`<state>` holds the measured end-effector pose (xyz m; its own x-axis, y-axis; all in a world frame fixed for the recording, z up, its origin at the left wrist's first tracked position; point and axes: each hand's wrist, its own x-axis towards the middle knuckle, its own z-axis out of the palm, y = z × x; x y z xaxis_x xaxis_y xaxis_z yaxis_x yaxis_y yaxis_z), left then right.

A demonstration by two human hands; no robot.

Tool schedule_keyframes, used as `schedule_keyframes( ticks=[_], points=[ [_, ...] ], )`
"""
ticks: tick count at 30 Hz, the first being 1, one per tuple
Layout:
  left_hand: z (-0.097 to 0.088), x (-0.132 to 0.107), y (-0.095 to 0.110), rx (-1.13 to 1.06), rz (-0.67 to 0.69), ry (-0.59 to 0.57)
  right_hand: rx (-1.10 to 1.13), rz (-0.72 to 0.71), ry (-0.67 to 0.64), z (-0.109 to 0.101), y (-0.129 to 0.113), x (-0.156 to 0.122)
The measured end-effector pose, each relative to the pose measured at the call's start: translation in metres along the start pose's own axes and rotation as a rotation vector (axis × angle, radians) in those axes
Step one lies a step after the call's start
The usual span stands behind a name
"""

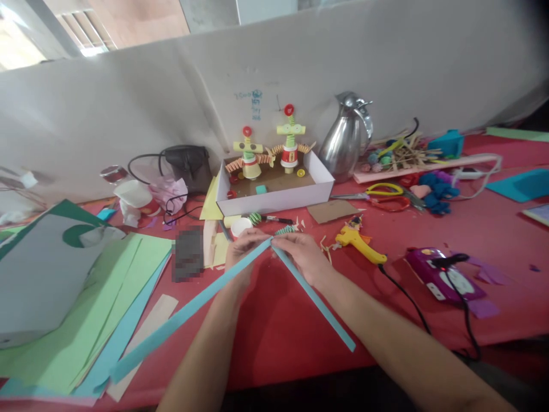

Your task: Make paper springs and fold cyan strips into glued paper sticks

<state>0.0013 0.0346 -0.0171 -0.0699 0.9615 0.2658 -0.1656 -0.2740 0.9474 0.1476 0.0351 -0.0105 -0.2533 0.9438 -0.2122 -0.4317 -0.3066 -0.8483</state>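
Two blue paper strips meet in a V at my fingertips, above the red table (274, 320). The longer blue strip (193, 309) slants down to the left, across my left wrist. The other blue strip (317, 300) runs down to the right. My left hand (245, 252) pinches the strips near their joined ends. Right beside it, my right hand (300, 252) grips the same spot from the other side. Just beyond my fingers lie a white paper cup (241, 226) and a green-and-white folded paper spring (286, 230), both partly hidden.
Two paper robot figures (291, 154) stand in a white box (274, 200). A steel jug (345, 137) is beside it. To the right lie scissors (381, 194), a yellow glue gun (360, 240) with a cord, and a purple power strip (441, 274). Green paper sheets (115, 286) cover the left.
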Motion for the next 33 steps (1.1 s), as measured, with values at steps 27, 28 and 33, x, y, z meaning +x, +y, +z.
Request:
schedule_keyframes(
  ticks=[27, 28, 33],
  points=[
    [-0.013, 0.003, 0.005, 0.103, -0.016, -0.152, -0.387, -0.247, 0.110, -0.002, -0.003, -0.007],
    [-0.013, 0.003, 0.005, 0.124, -0.004, -0.147, -0.398, -0.260, 0.110, -0.003, -0.004, -0.007],
    [-0.014, 0.002, 0.003, 0.175, -0.077, -0.094, -0.461, -0.254, 0.076, -0.008, -0.004, -0.003]
  ],
)
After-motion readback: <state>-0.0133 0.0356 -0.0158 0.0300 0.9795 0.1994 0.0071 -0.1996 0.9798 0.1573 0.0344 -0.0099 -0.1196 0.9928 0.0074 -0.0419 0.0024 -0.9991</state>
